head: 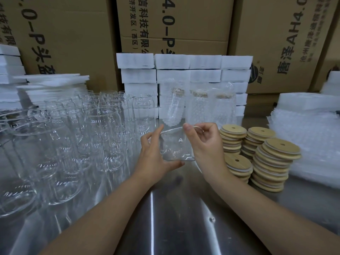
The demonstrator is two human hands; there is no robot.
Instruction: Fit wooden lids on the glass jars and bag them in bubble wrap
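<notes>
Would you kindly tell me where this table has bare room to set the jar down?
Bare steel table lies near you, between the empty jars on the left and the lid stacks on the right. The left is packed with glass; lids and bubble wrap fill the right; bagged jars stand behind the held jar.

Stainless steel table (174,208) with a bright streak of reflected light, tall brown cardboard boxes (73,34) printed in black stacked close behind it, white foam blocks (184,61) piled against them, foam sheets (51,83) heaped at left
</notes>
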